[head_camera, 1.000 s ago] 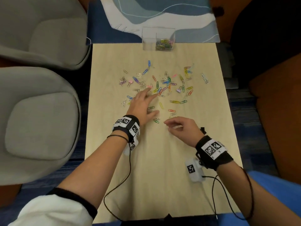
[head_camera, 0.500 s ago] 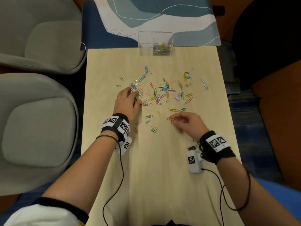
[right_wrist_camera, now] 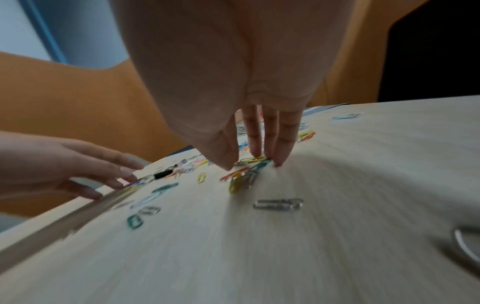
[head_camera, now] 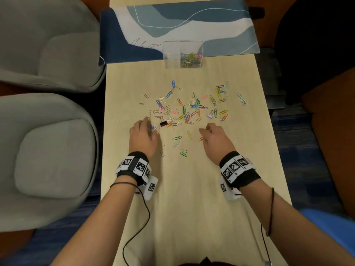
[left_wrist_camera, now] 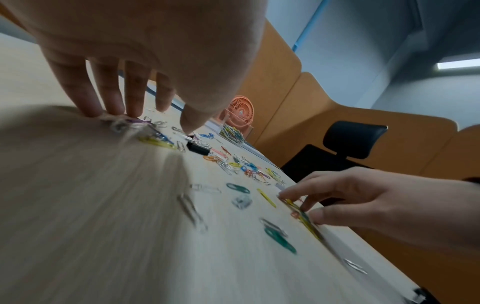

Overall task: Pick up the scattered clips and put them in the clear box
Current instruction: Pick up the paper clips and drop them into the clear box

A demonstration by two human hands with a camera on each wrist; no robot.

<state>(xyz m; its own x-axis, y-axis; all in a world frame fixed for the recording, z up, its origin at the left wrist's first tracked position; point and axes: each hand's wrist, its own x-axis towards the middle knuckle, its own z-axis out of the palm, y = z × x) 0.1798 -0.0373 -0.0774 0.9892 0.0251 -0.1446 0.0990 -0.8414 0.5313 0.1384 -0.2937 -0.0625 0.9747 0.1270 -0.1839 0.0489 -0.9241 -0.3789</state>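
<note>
Scattered clips (head_camera: pixel 189 112) fill the counter (head_camera: pixel 192 208) middle; bare wood lies near. The clear box (head_camera: pixel 182 54) sits at the far edge. Left hand (head_camera: pixel 143 138) and right hand (head_camera: pixel 217 140) press clips, grip wide, fingers straight.

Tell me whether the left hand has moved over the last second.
Yes. The left hand has shifted toward the left edge of the table: its fingertips were in line with the clear box, and now lie left of it.
</note>
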